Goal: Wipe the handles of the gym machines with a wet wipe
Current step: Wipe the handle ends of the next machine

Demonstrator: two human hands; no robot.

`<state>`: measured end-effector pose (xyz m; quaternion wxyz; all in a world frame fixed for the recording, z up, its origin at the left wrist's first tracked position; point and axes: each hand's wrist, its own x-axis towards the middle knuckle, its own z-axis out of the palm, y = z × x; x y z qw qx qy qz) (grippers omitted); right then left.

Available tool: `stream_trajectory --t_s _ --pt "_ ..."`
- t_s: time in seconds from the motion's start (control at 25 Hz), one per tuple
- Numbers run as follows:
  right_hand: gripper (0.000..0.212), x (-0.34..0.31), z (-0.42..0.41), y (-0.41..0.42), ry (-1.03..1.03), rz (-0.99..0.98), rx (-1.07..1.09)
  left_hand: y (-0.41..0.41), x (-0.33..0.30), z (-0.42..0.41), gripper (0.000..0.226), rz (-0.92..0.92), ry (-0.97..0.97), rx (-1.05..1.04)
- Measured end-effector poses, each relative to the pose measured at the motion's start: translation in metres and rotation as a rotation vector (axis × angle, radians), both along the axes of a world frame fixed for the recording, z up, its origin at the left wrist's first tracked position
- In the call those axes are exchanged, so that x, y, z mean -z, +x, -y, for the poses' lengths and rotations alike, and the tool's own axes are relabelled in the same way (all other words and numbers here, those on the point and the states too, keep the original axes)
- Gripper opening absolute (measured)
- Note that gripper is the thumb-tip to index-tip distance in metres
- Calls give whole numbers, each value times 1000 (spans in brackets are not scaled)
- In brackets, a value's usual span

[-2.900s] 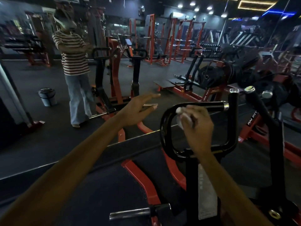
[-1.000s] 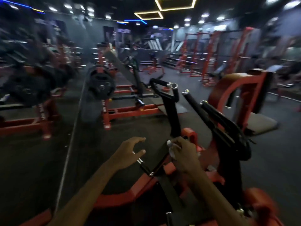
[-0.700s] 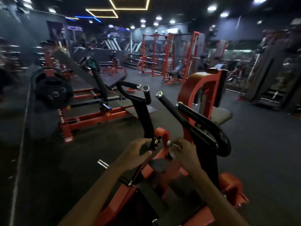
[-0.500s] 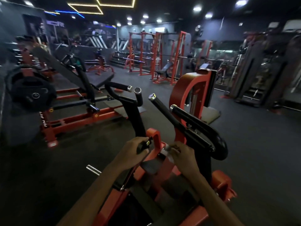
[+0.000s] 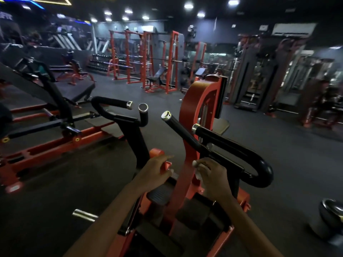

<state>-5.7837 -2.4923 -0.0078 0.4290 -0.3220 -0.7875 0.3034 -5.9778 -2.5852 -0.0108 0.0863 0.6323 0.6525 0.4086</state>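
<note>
1. The right hand (image 5: 211, 175) has its fingers curled round a white wet wipe (image 5: 199, 176), which shows at the fingertips and below the palm.
2. The wipe sits just below the black looped handle (image 5: 241, 154), whose bar runs up and away from the grip; whether they touch cannot be told.
3. The left hand (image 5: 156, 171), just left of the grip, rests with loose fingers on an orange frame part (image 5: 163, 165).
4. No writing is readable.

Two bare forearms, no sleeves in view, left hand (image 5: 156, 168), right hand (image 5: 213, 175), thin bracelet (image 5: 214, 202) at right wrist
</note>
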Motion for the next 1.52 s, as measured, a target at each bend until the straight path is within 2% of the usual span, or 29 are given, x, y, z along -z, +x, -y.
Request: stream_trajectory --t_s 0.28,0.4,0.56,0.64,0.84,0.96,1.08,1.24,1.4,1.52 --pt "16 -2 -4 -78 -57 -205 296 -77 -15 -54 50 -63 60 283" --pt "16 -10 4 -122 48 -290 479 -111 -34 -58 45 -86 144 369" --pt "11 -31 7 -166 141 -446 619 -137 -62 -73 37 -94 443 349" --pt "13 -42 6 -180 192 -471 634 -139 -68 -84 42 -154 513 364" --pt "21 -51 -4 -202 303 -378 595 -141 -58 -113 51 -352 511 483" --pt "23 -39 -13 -198 292 -350 566 -144 -52 -116 53 -372 515 505" --pt "25 -21 -27 -189 397 -205 643 -143 -51 -116 51 -363 524 506" --pt "20 6 -50 -170 415 -54 755 -143 -49 -119 49 -369 524 507" --pt "23 29 -67 -142 181 11 854 -143 -49 -119 50 -381 538 502" --pt "27 42 -75 -134 162 79 914 -143 -49 -120 50 -405 534 509"
